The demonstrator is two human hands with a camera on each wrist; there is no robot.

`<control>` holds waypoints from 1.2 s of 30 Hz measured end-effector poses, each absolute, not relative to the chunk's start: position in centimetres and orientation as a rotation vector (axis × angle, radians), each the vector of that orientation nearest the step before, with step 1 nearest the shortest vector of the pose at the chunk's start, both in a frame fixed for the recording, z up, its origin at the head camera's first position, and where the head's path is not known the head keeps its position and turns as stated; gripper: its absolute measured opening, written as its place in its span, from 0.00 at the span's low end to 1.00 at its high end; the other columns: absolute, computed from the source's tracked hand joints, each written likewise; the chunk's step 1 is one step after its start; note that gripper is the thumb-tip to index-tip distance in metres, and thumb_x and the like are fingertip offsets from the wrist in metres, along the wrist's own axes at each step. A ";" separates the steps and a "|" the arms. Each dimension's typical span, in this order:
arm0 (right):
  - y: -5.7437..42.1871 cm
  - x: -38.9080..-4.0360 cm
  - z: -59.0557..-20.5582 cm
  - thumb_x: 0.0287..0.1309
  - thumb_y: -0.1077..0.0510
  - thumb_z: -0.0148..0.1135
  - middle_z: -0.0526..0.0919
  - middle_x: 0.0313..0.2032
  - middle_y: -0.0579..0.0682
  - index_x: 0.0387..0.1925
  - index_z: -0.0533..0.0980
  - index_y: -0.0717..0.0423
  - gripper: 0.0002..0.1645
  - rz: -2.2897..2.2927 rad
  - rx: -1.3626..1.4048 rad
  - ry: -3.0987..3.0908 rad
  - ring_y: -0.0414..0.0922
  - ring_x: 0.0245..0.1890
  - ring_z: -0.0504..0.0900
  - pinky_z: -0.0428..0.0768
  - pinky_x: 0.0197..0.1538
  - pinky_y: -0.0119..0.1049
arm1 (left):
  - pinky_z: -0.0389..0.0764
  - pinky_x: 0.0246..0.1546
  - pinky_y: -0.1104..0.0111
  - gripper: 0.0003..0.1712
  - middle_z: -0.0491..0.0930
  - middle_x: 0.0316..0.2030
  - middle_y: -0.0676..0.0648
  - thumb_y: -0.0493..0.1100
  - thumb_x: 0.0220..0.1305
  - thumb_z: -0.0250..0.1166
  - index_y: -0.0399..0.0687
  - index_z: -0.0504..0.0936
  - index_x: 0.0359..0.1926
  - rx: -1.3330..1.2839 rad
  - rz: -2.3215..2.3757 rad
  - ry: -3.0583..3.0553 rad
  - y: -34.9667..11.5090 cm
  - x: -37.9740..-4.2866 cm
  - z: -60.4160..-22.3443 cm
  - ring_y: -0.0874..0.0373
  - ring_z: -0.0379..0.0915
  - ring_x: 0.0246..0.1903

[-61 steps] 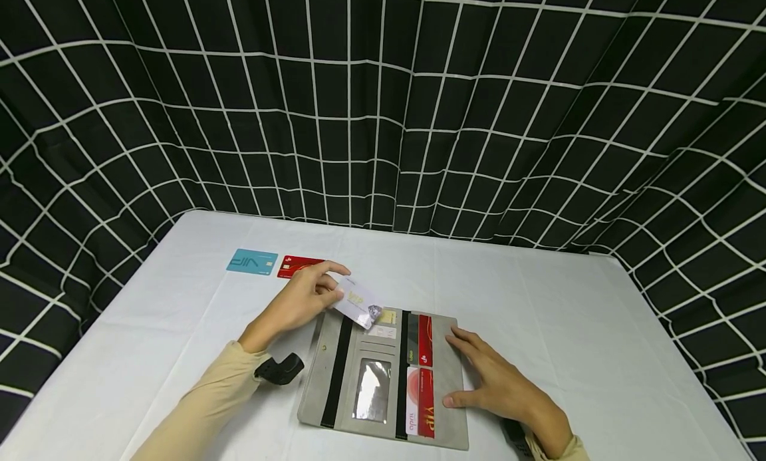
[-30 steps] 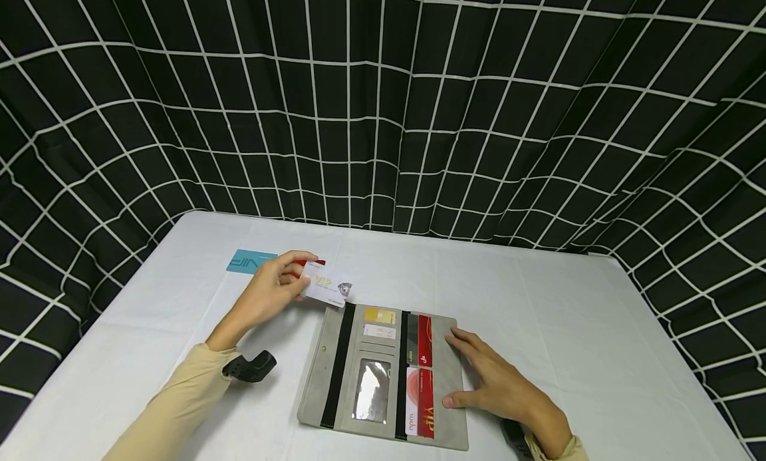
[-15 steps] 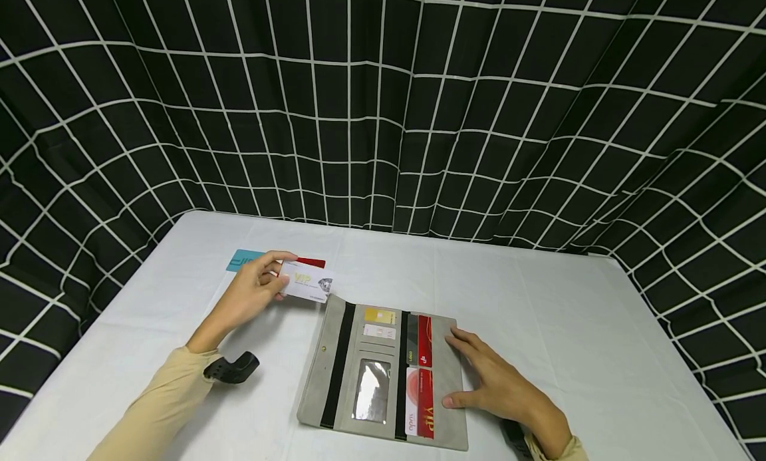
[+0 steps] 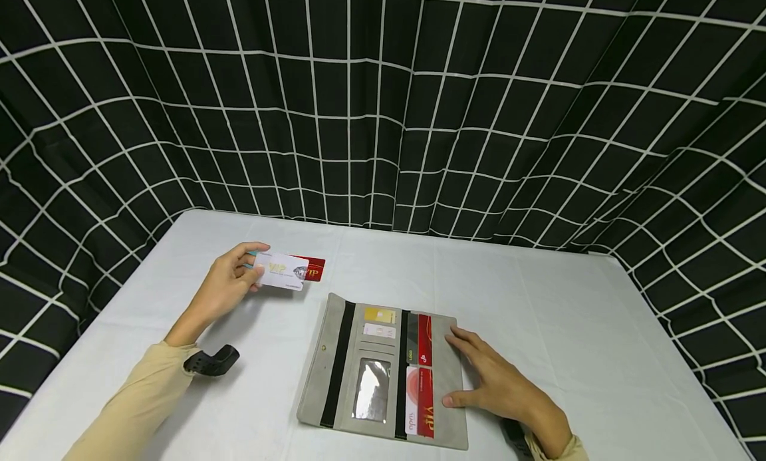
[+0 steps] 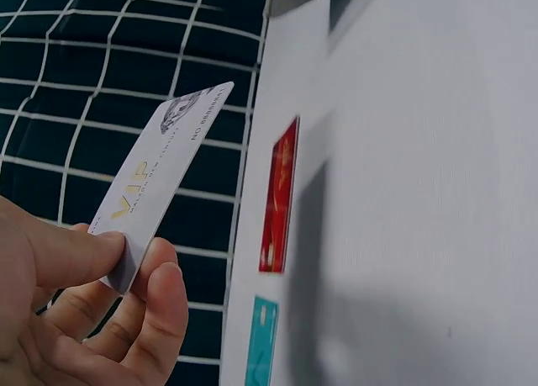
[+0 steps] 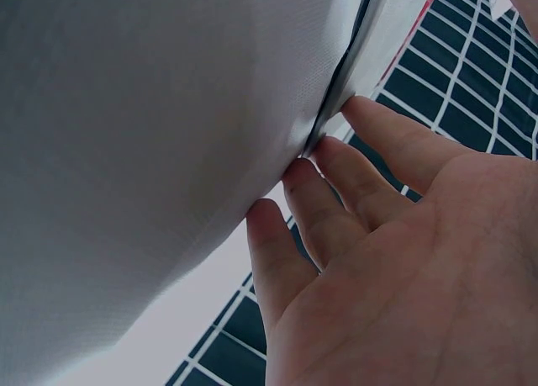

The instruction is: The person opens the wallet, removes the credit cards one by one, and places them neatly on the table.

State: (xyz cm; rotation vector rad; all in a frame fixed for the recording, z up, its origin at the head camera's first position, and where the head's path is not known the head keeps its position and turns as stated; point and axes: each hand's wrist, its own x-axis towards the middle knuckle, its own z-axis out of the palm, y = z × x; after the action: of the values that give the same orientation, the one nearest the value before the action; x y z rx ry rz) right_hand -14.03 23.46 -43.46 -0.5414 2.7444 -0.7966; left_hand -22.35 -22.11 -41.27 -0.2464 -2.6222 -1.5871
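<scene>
Between thumb and fingers, my left hand (image 4: 221,285) pinches a white VIP card (image 4: 278,272), raised above the table. In the left wrist view the same card (image 5: 160,171) shows gold lettering and a diamond picture. Beneath it lie a red card (image 4: 316,270), partly covered, and a teal card (image 5: 262,344), almost wholly hidden in the head view. A grey wallet (image 4: 447,374) lies unfolded in front of me. My right hand (image 4: 503,384) rests at its right edge, fingers extended, thumb on the flap. Seen from the right wrist, the fingertips touch the wallet's edge.
Several cards sit in the wallet's slots, among them a yellow card (image 4: 380,315) and a red VIP card (image 4: 426,403). A clear window (image 4: 372,390) fills part of the middle panel. White cloth covers the table (image 4: 556,301); a black gridded curtain (image 4: 383,115) stands behind.
My left hand has carried the white card from above the wallet leftward, over the red and teal cards. The wallet's left flap tip now shows uncovered. My right hand has stayed still.
</scene>
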 end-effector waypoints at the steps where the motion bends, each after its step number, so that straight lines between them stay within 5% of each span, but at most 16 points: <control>1: 23.5 -14.0 -43.4 0.38 0.32 0.78 0.61 0.73 0.57 0.71 0.64 0.57 0.62 -0.796 -0.541 2.744 0.63 0.71 0.62 0.68 0.64 0.65 | 0.81 0.30 0.72 0.25 0.78 0.40 0.31 0.27 0.68 0.55 0.33 0.68 0.65 -0.240 -1.579 -2.621 -22.3 -22.4 -41.3 0.62 0.78 0.27; 36: 23.4 -14.1 -43.5 0.37 0.33 0.78 0.61 0.73 0.57 0.70 0.65 0.57 0.62 -0.791 -0.533 2.749 0.63 0.71 0.63 0.68 0.64 0.65 | 0.79 0.26 0.74 0.26 0.78 0.43 0.29 0.32 0.71 0.55 0.32 0.65 0.68 0.014 -1.305 -2.689 -29.8 -24.1 -42.1 0.71 0.74 0.26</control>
State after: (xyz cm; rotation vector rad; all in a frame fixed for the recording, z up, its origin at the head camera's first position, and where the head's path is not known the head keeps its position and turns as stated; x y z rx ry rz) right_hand -14.08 23.36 -43.45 -0.5332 2.7493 -0.7905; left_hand -24.14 -29.80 -42.10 0.0141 -2.6893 -1.3053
